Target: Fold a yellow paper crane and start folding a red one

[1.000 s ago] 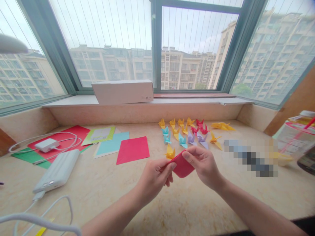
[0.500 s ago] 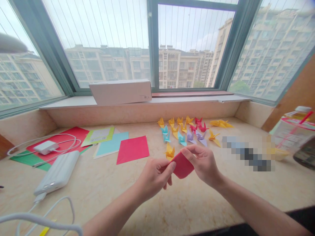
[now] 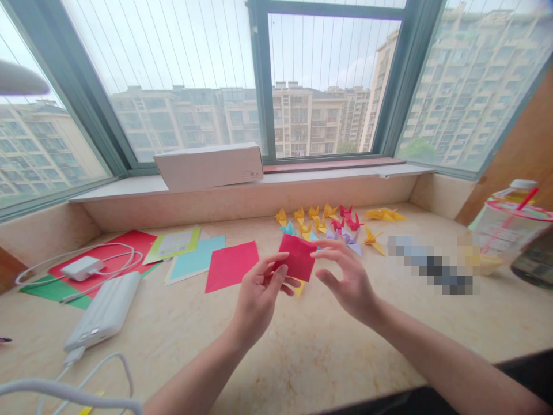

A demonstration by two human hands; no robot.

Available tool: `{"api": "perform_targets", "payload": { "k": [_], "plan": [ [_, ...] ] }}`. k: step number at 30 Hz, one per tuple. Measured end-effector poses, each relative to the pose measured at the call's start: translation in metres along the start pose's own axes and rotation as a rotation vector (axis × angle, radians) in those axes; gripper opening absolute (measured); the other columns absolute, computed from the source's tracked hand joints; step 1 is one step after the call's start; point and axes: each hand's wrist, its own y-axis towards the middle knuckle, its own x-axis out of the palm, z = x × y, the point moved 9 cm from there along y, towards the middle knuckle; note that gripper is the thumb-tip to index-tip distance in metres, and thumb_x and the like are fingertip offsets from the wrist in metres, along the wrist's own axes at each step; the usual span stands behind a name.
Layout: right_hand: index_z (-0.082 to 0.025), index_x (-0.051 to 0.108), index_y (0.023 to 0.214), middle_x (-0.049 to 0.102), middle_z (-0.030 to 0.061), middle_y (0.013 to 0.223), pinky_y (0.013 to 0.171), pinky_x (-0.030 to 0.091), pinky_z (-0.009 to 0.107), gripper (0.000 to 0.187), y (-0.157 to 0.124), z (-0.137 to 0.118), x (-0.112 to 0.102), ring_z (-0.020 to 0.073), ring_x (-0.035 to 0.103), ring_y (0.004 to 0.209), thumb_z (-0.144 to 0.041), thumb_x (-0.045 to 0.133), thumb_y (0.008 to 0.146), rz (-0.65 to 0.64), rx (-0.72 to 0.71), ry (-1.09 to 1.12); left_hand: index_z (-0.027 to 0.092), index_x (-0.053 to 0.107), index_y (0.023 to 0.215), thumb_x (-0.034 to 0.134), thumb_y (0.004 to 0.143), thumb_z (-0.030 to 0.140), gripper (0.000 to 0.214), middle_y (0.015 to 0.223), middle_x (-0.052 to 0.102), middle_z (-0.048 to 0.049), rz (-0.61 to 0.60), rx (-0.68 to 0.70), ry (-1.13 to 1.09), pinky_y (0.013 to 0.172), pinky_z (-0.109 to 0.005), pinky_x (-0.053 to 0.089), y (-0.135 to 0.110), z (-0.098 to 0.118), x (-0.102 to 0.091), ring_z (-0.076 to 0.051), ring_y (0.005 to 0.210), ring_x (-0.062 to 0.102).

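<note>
A small folded square of red origami paper (image 3: 299, 257) is up off the tabletop, pinched at its left edge between the thumb and fingers of my left hand (image 3: 260, 294). My right hand (image 3: 351, 281) is beside the paper's right edge with its fingers spread and thumb apart. Its fingertips are at or very close to that edge; whether they touch is unclear. Behind the paper stand several folded paper cranes (image 3: 319, 223) in yellow, red, blue and purple, some partly hidden. A larger flat red sheet (image 3: 231, 265) lies left of my hands.
Blue paper (image 3: 201, 256), a yellow-green packet (image 3: 173, 244) and red and green sheets lie at left. A white power bank (image 3: 103, 308), charger (image 3: 82, 267) and cables lie there too. At right are a blurred patch (image 3: 432, 265) and a plastic cup (image 3: 510, 230). A white box (image 3: 209, 166) rests on the ledge.
The red paper has risen and shifted left, turning its flat face towards me. My right hand has loosened from its pinch, and its fingers have spread. The left hand keeps hold.
</note>
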Motion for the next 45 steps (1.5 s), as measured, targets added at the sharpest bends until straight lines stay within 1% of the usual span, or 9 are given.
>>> {"api": "perform_targets", "payload": {
  "k": [4, 7, 10, 14, 22, 26, 31, 38, 45],
  "plan": [
    [-0.021, 0.059, 0.125, 0.069, 0.0119, 0.114, 0.087, 0.053, 0.039, 0.046, 0.0, 0.036, 0.009, 0.0241, 0.066, 0.102, -0.051, 0.058, 0.09, -0.024, 0.355, 0.321, 0.017, 0.045, 0.127, 0.065, 0.087, 0.035, 0.049, 0.083, 0.076, -0.0069, -0.047, -0.049, -0.029, 0.059, -0.028, 0.056, -0.002, -0.008, 0.007, -0.019, 0.067, 0.073],
    [-0.018, 0.069, 0.103, 0.074, 0.0082, 0.094, 0.079, 0.054, 0.033, 0.036, -0.003, 0.046, 0.019, 0.0202, 0.069, 0.085, -0.049, 0.064, 0.087, -0.091, 0.473, 0.429, 0.015, 0.045, 0.125, 0.065, 0.087, 0.036, 0.048, 0.085, 0.077, -0.0093, -0.105, -0.081, -0.028, 0.058, -0.026, 0.055, -0.003, -0.011, 0.013, -0.02, 0.067, 0.073],
    [-0.018, 0.072, 0.086, 0.074, 0.0056, 0.085, 0.076, 0.052, 0.031, 0.029, -0.004, 0.046, 0.013, 0.0185, 0.067, 0.079, -0.046, 0.069, 0.083, -0.043, 0.477, 0.375, 0.011, 0.059, 0.106, 0.063, 0.088, 0.039, 0.034, 0.085, 0.076, -0.0112, -0.167, -0.112, 0.026, 0.057, -0.025, 0.054, -0.005, -0.015, 0.017, -0.019, 0.067, 0.073],
    [-0.018, 0.073, 0.086, 0.074, 0.0046, 0.082, 0.074, 0.052, 0.03, 0.027, -0.003, 0.036, 0.013, 0.0184, 0.066, 0.078, -0.045, 0.069, 0.083, -0.069, 0.437, 0.346, 0.009, 0.066, 0.098, 0.061, 0.088, 0.044, 0.036, 0.079, 0.074, -0.0104, -0.207, -0.155, 0.077, 0.052, -0.025, 0.052, -0.005, -0.019, 0.019, -0.019, 0.062, 0.071],
    [-0.017, 0.072, 0.088, 0.072, 0.0051, 0.08, 0.07, 0.052, 0.029, 0.032, -0.001, 0.031, 0.009, 0.0178, 0.064, 0.074, -0.046, 0.061, 0.089, -0.103, 0.44, 0.321, 0.009, 0.067, 0.09, 0.058, 0.089, 0.047, 0.038, 0.065, 0.07, -0.007, -0.233, -0.158, 0.122, 0.047, -0.024, 0.048, -0.005, -0.022, 0.02, -0.018, 0.053, 0.068],
    [-0.017, 0.072, 0.099, 0.074, 0.007, 0.09, 0.071, 0.054, 0.03, 0.032, -0.002, 0.028, 0.016, 0.0204, 0.067, 0.082, -0.046, 0.064, 0.086, -0.202, 0.443, 0.321, 0.011, 0.069, 0.083, 0.057, 0.09, 0.042, 0.033, 0.06, 0.069, -0.0052, -0.313, -0.13, 0.317, 0.048, -0.022, 0.047, -0.008, -0.021, 0.023, -0.015, 0.05, 0.064],
    [-0.015, 0.074, 0.079, 0.071, 0.0035, 0.07, 0.054, 0.048, 0.024, 0.034, -0.01, 0.03, 0.023, 0.0152, 0.063, 0.061, -0.048, 0.066, 0.084, -0.246, 0.532, 0.313, 0.014, 0.069, 0.076, 0.054, 0.091, 0.039, 0.033, 0.059, 0.069, -0.004, -0.459, -0.134, 0.456, 0.047, -0.02, 0.045, -0.015, -0.028, 0.034, -0.013, 0.049, 0.063],
    [-0.016, 0.074, 0.083, 0.073, 0.0038, 0.074, 0.056, 0.051, 0.024, 0.032, -0.006, 0.035, 0.015, 0.0145, 0.064, 0.062, -0.046, 0.065, 0.085, -0.181, 0.536, 0.355, 0.013, 0.064, 0.079, 0.054, 0.091, 0.047, 0.038, 0.053, 0.063, -0.0016, -0.235, -0.104, 0.302, 0.045, -0.02, 0.045, -0.006, -0.02, 0.017, -0.012, 0.045, 0.06],
    [-0.015, 0.075, 0.075, 0.073, 0.0033, 0.07, 0.053, 0.05, 0.024, 0.033, -0.007, 0.034, 0.026, 0.0147, 0.064, 0.06, -0.046, 0.067, 0.083, -0.279, 0.532, 0.313, 0.014, 0.064, 0.071, 0.053, 0.092, 0.041, 0.036, 0.053, 0.061, -0.001, -0.284, -0.05, 0.369, 0.047, -0.018, 0.044, -0.007, -0.013, 0.02, -0.01, 0.047, 0.056]
  ]
}}
